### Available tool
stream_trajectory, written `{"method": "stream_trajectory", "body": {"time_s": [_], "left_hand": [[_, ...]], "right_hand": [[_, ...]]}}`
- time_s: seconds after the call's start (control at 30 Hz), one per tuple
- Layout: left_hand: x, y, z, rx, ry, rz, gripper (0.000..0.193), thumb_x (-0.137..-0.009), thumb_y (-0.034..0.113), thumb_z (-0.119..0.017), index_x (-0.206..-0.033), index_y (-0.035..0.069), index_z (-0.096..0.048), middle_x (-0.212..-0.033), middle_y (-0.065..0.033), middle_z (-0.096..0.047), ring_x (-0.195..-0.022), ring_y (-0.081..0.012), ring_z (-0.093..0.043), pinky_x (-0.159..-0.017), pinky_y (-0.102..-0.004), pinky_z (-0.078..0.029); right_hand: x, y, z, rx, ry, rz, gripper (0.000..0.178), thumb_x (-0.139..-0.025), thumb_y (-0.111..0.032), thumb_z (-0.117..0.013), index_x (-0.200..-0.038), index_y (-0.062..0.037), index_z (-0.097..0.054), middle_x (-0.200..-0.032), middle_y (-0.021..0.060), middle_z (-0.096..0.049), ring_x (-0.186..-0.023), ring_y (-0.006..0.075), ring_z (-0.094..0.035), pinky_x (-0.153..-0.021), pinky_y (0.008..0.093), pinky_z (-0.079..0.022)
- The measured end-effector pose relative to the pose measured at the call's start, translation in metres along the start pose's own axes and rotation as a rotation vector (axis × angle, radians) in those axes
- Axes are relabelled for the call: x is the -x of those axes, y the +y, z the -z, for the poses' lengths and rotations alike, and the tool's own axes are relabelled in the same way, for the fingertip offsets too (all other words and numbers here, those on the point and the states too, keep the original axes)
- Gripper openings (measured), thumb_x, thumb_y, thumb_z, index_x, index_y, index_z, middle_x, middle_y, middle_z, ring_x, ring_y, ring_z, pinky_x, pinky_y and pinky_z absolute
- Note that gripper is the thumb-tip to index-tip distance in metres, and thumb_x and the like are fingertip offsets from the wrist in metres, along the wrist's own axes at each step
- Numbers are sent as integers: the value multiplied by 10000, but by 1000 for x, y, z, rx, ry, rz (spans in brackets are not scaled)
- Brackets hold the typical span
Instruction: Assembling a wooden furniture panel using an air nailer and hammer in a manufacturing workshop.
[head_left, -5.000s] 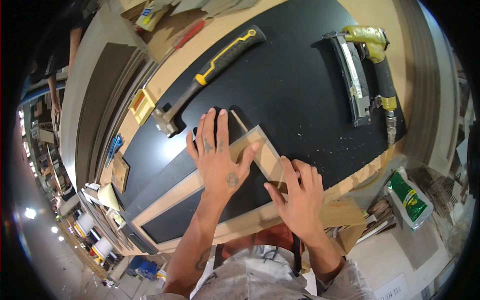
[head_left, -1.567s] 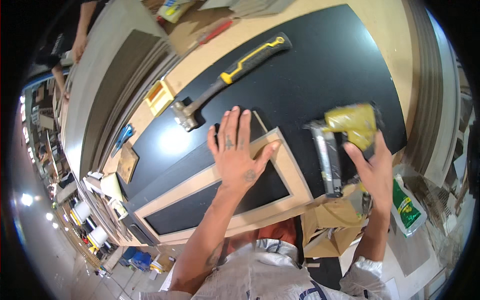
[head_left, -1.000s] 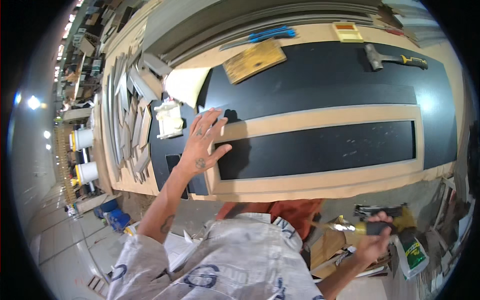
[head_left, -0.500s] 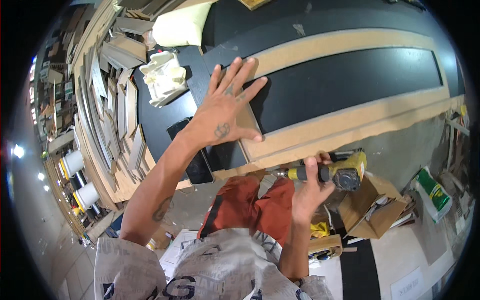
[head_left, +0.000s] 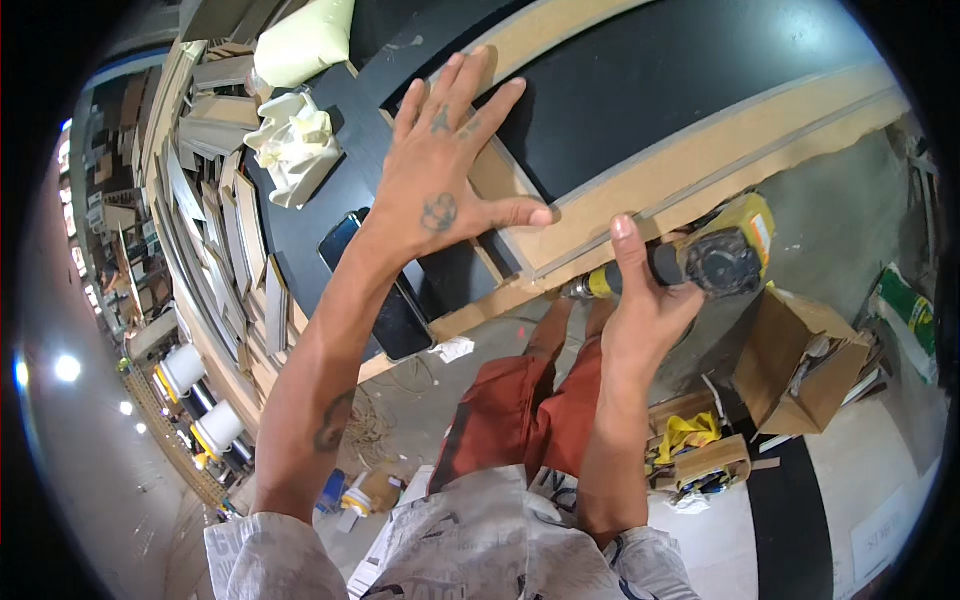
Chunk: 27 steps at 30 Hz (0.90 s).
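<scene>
My left hand (head_left: 445,175) lies flat with fingers spread on the corner of a light wooden frame (head_left: 690,170) that sits on a black table top (head_left: 660,80). My right hand (head_left: 640,305) grips a yellow and black power tool (head_left: 705,255) held sideways, its nose against the near edge of the frame just below my left thumb. A dark phone (head_left: 385,300) lies on the table beside my left wrist.
Crumpled white cloth (head_left: 295,140) and a pale bag (head_left: 300,40) lie at the table's left end. Stacked wood strips (head_left: 215,220) run along the left. An open cardboard box (head_left: 800,360) and a green bottle (head_left: 905,320) stand on the floor to the right.
My right hand has raised the yellow tool from beside my thigh to the frame's near edge. My left hand stays flat on the frame's corner; the view has swung closer.
</scene>
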<state>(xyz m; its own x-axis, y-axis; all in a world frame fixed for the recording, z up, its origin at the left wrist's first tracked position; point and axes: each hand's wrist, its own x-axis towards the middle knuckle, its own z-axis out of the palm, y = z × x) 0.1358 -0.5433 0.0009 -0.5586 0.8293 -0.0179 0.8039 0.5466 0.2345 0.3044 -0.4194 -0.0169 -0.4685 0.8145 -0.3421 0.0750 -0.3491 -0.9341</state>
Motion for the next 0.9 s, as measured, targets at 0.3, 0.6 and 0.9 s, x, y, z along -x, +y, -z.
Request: {"method": "stream_trajectory", "body": {"time_s": [0.3, 0.6, 0.9], "left_hand": [[2, -1, -3, -4, 51, -42, 1073, -575, 744, -768, -1416, 122, -528, -1553, -187, -339, -1474, -352, -240, -1201, -506, -146], [0, 0, 0, 38, -37, -32, 1087, -575, 709, -792, -1441, 125, -491, -1567, -204, -306, -1475, -379, -226, -1196, -537, -147], [0, -1, 1, 21, -92, 7, 1141, -566, 767, -761, -1482, 168, -440, -1608, -166, -217, -1474, -358, -233, -1177, -531, -257]], "right_hand": [[-1, 9, -1, -11, 23, -10, 217, -843, -39, -760, -1014, 39, -651, -946, 26, -639, -860, 96, -563, -824, 247, -444], [-2, 29, 3, 96, 57, 100, 191, -849, -70, -774, -966, 42, -674, -903, 24, -667, -800, 79, -578, -746, 231, -467], [0, 32, 1, 27, 64, 105, 256, -834, -73, -783, -1039, 34, -673, -936, 68, -699, -823, 101, -633, -760, 250, -505]]}}
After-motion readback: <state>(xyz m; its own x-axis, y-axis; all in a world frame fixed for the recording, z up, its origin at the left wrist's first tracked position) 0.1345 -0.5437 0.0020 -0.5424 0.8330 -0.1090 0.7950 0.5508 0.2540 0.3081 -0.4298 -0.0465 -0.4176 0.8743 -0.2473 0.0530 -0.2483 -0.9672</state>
